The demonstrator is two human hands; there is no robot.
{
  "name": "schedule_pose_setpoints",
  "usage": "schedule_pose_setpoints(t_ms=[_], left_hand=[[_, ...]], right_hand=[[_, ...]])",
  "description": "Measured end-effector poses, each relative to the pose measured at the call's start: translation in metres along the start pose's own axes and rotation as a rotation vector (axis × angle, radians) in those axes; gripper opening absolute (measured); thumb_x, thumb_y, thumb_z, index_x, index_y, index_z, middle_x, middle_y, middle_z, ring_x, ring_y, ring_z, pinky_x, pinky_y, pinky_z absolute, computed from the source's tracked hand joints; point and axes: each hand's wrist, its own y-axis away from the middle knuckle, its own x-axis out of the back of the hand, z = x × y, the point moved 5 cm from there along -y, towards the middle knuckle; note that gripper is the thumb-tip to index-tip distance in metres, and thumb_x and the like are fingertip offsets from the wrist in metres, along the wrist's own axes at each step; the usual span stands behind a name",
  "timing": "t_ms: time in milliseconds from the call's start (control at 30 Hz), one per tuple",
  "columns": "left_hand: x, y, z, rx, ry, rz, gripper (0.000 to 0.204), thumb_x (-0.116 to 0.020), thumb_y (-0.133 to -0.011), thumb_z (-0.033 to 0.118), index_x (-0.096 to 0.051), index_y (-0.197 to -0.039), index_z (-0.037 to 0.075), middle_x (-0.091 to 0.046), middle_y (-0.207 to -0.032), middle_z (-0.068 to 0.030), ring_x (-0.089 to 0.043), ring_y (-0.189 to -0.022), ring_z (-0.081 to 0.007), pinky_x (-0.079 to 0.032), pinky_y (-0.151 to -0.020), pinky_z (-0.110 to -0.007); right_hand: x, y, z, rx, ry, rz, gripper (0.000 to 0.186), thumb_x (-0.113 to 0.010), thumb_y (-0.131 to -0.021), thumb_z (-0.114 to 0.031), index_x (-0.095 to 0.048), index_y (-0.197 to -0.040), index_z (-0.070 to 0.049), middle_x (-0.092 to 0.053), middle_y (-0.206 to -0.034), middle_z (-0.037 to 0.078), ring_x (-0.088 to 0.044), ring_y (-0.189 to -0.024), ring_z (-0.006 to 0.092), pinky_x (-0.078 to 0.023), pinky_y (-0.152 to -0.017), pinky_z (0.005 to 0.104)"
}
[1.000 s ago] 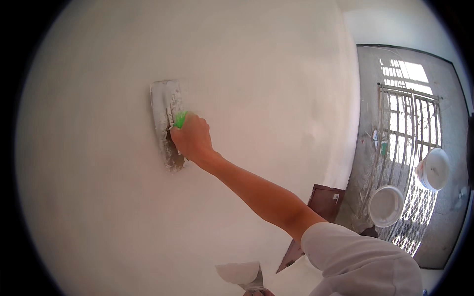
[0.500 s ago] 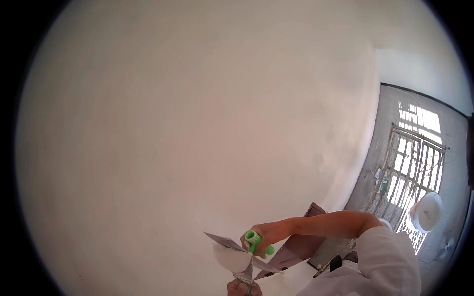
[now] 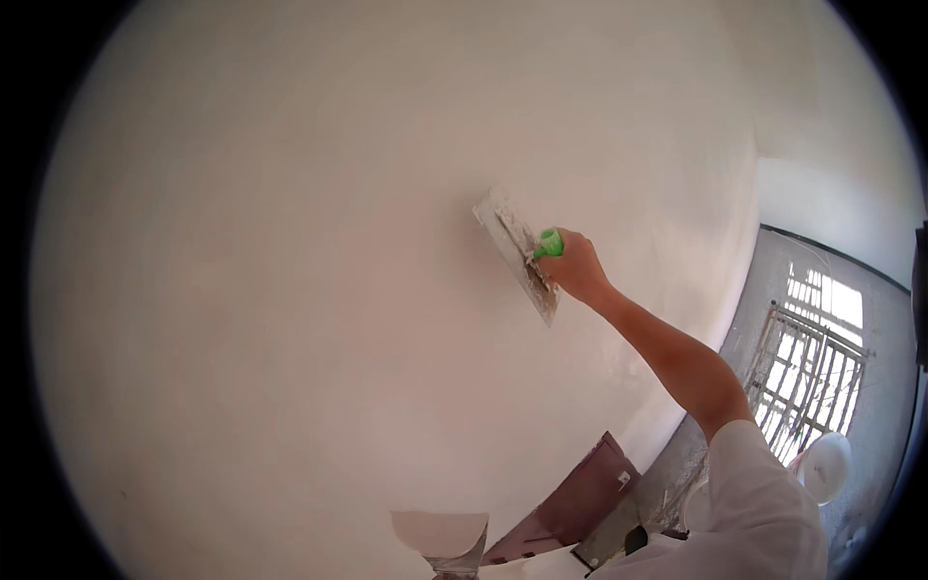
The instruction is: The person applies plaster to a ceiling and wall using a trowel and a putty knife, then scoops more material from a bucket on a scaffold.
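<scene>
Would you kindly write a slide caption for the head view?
Right hand holds a green-handled trowel at a pale surface.

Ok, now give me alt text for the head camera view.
A person's right hand grips a smeared trowel by its green handle, at a smooth pale surface. Below, a scraper carries pale paste; a white bucket shows at right.

Grey floor (image 3: 889, 382), 1 white bucket (image 3: 827, 468) in plain view on it, bright barred light patches (image 3: 846, 309) near it
</scene>
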Motion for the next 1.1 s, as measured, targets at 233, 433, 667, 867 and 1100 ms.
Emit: schedule_pose_setpoints(t_ms=[233,433,667,867,1100], left_hand=[[-0.003,0.009,0.013,-0.223,-0.464,0.028,0.028,-0.06,-0.096,0.022,-0.055,-0.074,0.007,-0.055,-0.057,-0.0068,-0.041,-0.039,-0.0094,-0.027,-0.033,-0.023],[0.002,0.046,0.012,-0.131,-0.12,0.14,0.014,-0.049,-0.079,0.002,-0.058,-0.071,-0.007,-0.055,-0.053,-0.0114,-0.052,-0.04,-0.0192,-0.044,-0.038,-0.032],[0.018,0.078,0.001,-0.072,0.003,0.291,0.01,-0.061,-0.082,0.001,-0.062,-0.076,-0.006,-0.063,-0.062,-0.0107,-0.059,-0.048,-0.0168,-0.047,-0.043,-0.029],[0.04,0.09,-0.028,-0.035,-0.014,0.502,0.009,-0.054,-0.08,-0.004,-0.058,-0.072,-0.003,-0.06,-0.056,-0.0081,-0.054,-0.044,-0.0129,-0.039,-0.04,-0.026],[0.068,0.114,-0.042,0.0,-0.057,0.769,0.013,-0.056,-0.085,0.005,-0.058,-0.073,0.0,-0.058,-0.056,-0.0064,-0.052,-0.044,-0.0119,-0.038,-0.041,-0.027]], right_hand=[[0.011,-0.106,-0.099,0.075,-0.028,0.18,0.019,-0.062,-0.078,-0.01,-0.065,-0.092,0.002,-0.07,-0.076,0.015,-0.069,-0.061,0.0244,-0.057,-0.063,0.0367],[-0.022,-0.126,-0.137,0.218,-0.021,0.037,0.025,-0.063,-0.079,-0.009,-0.065,-0.099,0.006,-0.068,-0.089,0.012,-0.07,-0.072,0.0203,-0.061,-0.065,0.0299],[-0.075,-0.072,-0.163,0.488,0.33,-0.15,0.023,-0.061,-0.084,-0.015,-0.065,-0.099,0.001,-0.067,-0.074,0.006,-0.066,-0.062,0.0143,-0.053,-0.057,0.0313],[-0.155,0.036,-0.081,0.818,0.661,-0.359,0.016,-0.063,-0.082,-0.011,-0.061,-0.095,-0.002,-0.064,-0.082,0.012,-0.064,-0.077,0.0289,-0.051,-0.063,0.0399],[-0.247,0.194,0.055,0.952,0.766,-0.697,0.024,-0.072,-0.077,-0.01,-0.054,-0.091,-0.004,-0.059,-0.094,0.013,-0.063,-0.09,0.0327,-0.056,-0.066,0.0459]])
